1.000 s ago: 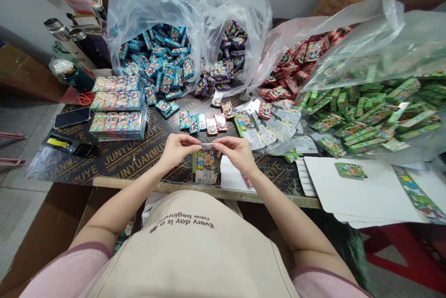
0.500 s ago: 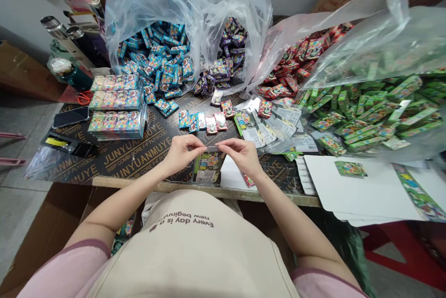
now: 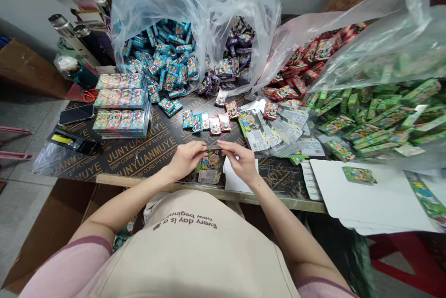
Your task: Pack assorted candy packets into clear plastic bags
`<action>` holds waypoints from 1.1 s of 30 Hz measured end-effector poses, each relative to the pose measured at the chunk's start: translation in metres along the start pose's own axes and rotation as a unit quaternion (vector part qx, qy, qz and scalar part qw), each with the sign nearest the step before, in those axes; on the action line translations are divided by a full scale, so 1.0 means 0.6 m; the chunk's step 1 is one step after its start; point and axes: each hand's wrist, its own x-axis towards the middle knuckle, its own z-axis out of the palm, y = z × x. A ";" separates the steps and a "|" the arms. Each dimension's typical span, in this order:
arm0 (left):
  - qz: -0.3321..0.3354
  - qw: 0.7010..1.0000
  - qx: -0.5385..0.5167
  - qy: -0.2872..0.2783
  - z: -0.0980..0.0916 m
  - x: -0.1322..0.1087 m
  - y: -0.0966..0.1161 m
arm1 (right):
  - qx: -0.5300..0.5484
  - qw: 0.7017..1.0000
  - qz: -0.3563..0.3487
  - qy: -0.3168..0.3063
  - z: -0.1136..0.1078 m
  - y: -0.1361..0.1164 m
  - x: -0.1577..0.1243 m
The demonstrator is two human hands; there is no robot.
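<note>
1. Step in hand, as I judge it: working along the clear top edge of a flat packet point(image 3: 211, 168), probably to spread or smooth it.
2. Grip: I have the left hand point(image 3: 187, 158) pinched closed on that edge. At its other end, the right hand point(image 3: 241, 162) has thumb and forefinger slightly parted; clear film reads poorly from here, so I cannot tell whether it has hold.
3. Place: packet over the dark table point(image 3: 156, 135), just left of the white sheet point(image 3: 240, 184), its top edge between my fingertips.
4. Next move, my reading: calls for light, even pressure at both ends, without creasing the film.
5. Looks: thin, glossy, see-through; dark printed face, green down one side, bright lettering, pale panel at the near end.
6. Surroundings: row of small boxes point(image 3: 205, 122), blue and red, beyond the white sheet to its left; fanned packets point(image 3: 273, 132) beyond it to its right.
</note>
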 end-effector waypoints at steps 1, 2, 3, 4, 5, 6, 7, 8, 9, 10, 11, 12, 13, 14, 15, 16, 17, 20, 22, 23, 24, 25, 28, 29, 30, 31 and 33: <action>-0.022 0.999 -0.025 0.030 -0.004 0.002 -0.006 | 0.003 1.000 0.001 -0.006 0.002 0.011 0.018; -0.050 0.995 -0.056 0.068 -0.011 0.004 -0.013 | 0.000 1.000 0.001 -0.003 0.004 0.024 0.040; -0.082 0.986 -0.086 0.113 -0.020 0.005 -0.021 | -0.012 1.000 0.001 0.004 0.008 0.040 0.064; -0.114 0.974 -0.110 0.164 -0.032 0.004 -0.031 | -0.040 0.999 0.001 0.014 0.014 0.057 0.088; -0.146 0.957 -0.129 0.216 -0.044 0.002 -0.042 | -0.085 0.996 -0.002 0.009 0.022 0.074 0.111; -0.177 0.936 -0.144 0.268 -0.057 -0.003 -0.054 | -0.132 0.991 -0.006 -0.022 0.033 0.090 0.132; -0.207 0.913 -0.155 0.316 -0.070 -0.012 -0.066 | -0.179 0.982 -0.007 -0.061 0.046 0.103 0.149; -0.236 0.889 -0.165 0.356 -0.080 -0.023 -0.080 | -0.223 0.970 -0.006 -0.102 0.061 0.112 0.162; -0.262 0.867 -0.175 0.385 -0.088 -0.037 -0.094 | -0.262 0.956 -0.003 -0.131 0.077 0.117 0.171; -0.277 0.854 -0.180 0.401 -0.094 -0.054 -0.107 | -0.297 0.944 0.005 -0.141 0.094 0.119 0.176; -0.288 0.846 -0.183 0.411 -0.096 -0.072 -0.119 | -0.328 0.935 0.020 -0.132 0.109 0.117 0.178; -0.297 0.842 -0.180 0.414 -0.096 -0.092 -0.130 | -0.350 0.929 0.041 -0.113 0.124 0.114 0.177; -0.304 0.842 -0.164 0.414 -0.094 -0.111 -0.138 | -0.364 0.924 0.067 -0.091 0.135 0.110 0.174; -0.311 0.845 -0.132 0.414 -0.090 -0.128 -0.143 | -0.368 0.922 0.097 -0.074 0.144 0.106 0.170; -0.314 0.851 -0.081 0.413 -0.086 -0.143 -0.145 | -0.362 0.921 0.125 -0.065 0.148 0.103 0.167; -0.307 0.859 -0.018 0.409 -0.083 -0.153 -0.143 | -0.345 0.925 0.149 -0.061 0.149 0.102 0.164; -0.291 0.868 0.048 0.400 -0.079 -0.157 -0.138 | -0.316 0.932 0.166 -0.057 0.146 0.102 0.161; -0.222 0.908 0.143 0.325 -0.073 -0.137 -0.113 | -0.196 0.966 0.169 -0.002 0.119 0.101 0.157; -0.214 0.938 0.082 0.260 -0.067 -0.104 -0.096 | -0.106 0.985 0.133 -0.004 0.094 0.089 0.151; -0.232 0.946 0.023 0.227 -0.063 -0.085 -0.089 | -0.066 0.991 0.109 -0.043 0.082 0.079 0.147; -0.261 0.946 -0.050 0.186 -0.057 -0.067 -0.083 | -0.030 0.990 0.088 -0.105 0.073 0.067 0.140; -0.296 0.937 -0.125 0.133 -0.049 -0.051 -0.078 | -0.001 0.982 0.072 -0.172 0.065 0.054 0.132; -0.382 0.880 -0.281 -0.033 -0.020 -0.022 -0.066 | 0.026 0.968 0.058 -0.242 0.054 0.017 0.102; -0.397 0.863 -0.307 -0.055 -0.010 -0.018 -0.062 | 0.014 0.976 0.053 -0.209 0.053 0.008 0.091; -0.409 0.850 -0.328 -0.052 -0.001 -0.016 -0.060 | -0.007 0.986 0.039 -0.165 0.053 0.002 0.081; -0.419 0.838 -0.348 -0.031 0.007 -0.016 -0.057 | -0.035 0.991 0.017 -0.127 0.054 -0.002 0.071; -0.431 0.817 -0.382 0.026 0.019 -0.017 -0.055 | -0.098 0.990 -0.033 -0.097 0.058 -0.006 0.053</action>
